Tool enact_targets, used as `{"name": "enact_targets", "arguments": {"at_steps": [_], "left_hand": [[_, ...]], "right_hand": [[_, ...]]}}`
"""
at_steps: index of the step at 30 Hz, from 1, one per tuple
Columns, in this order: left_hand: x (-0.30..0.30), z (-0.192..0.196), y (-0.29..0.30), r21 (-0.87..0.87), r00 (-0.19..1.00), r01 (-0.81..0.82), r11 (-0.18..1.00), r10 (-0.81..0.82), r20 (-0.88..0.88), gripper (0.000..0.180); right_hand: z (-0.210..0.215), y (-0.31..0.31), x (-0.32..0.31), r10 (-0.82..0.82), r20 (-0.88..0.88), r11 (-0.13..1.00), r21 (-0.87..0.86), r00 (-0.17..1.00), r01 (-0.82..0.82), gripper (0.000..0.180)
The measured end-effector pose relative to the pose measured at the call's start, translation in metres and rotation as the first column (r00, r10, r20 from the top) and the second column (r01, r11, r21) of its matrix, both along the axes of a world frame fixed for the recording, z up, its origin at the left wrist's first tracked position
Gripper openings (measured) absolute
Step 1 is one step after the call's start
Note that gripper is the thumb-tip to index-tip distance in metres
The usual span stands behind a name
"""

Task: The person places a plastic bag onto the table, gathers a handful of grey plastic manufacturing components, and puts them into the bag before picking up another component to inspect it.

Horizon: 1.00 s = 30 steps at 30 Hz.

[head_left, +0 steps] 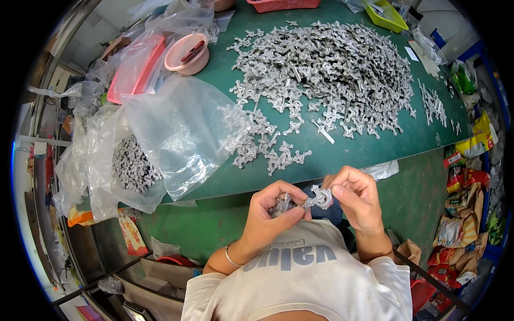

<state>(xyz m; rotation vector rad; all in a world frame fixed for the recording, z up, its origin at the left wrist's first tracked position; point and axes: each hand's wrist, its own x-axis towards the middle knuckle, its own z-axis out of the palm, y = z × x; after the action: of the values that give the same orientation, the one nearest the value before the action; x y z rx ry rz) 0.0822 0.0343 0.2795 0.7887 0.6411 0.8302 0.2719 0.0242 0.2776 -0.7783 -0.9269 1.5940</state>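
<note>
Just off the table's near edge, both hands meet over my lap. My left hand (272,209) is closed around several small grey metal castings (282,204). Between the two hands a grey metal casting (319,198) with a ring-shaped end sticks out; my right hand (355,196) pinches its ring end with thumb and fingertips. Beyond them, a large heap of like grey castings (326,69) covers the far middle of the green table (348,152). Smaller clusters of castings (286,158) lie near the table edge.
At the left, a clear plastic bag (182,128) lies beside another bag holding grey castings (134,163). A pink bowl (199,63) with a red-handled tool stands behind, by a pink tray (152,67). Thin metal strips (431,102) lie right; a yellow basket (386,16) sits far right.
</note>
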Motion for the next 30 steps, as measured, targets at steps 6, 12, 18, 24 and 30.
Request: {"name": "enact_targets", "arguments": {"at_steps": [6,12,18,24,30], "left_hand": [[0.0001,0.0009,-0.0005,-0.01,1.0,0.0,1.0,0.0,0.015,0.017],[0.0001,0.0035,-0.0005,-0.013,1.0,0.002,1.0,-0.002,0.019,0.017],[-0.0006,0.0019,-0.0012,-0.015,1.0,0.002,1.0,-0.001,0.021,0.017],[-0.0005,0.0,-0.0014,0.004,0.999,-0.001,1.0,0.001,0.035,0.018],[0.0002,-0.0003,-0.0015,0.027,1.0,0.007,1.0,-0.007,0.014,0.019]], "right_hand": [[-0.0005,-0.0003,-0.0011,0.005,-0.026,1.0,-0.015,1.0,-0.005,0.007],[-0.0001,-0.0009,-0.0009,0.012,-0.038,1.0,-0.028,0.999,-0.013,0.008],[0.001,-0.0005,-0.002,0.013,-0.061,0.999,-0.034,0.998,-0.015,0.008],[0.0002,-0.0007,-0.0028,0.007,-0.06,1.0,-0.019,0.998,-0.008,0.008],[0.0024,-0.0005,-0.003,0.006,-0.062,1.0,-0.013,0.998,-0.007,0.008]]}}
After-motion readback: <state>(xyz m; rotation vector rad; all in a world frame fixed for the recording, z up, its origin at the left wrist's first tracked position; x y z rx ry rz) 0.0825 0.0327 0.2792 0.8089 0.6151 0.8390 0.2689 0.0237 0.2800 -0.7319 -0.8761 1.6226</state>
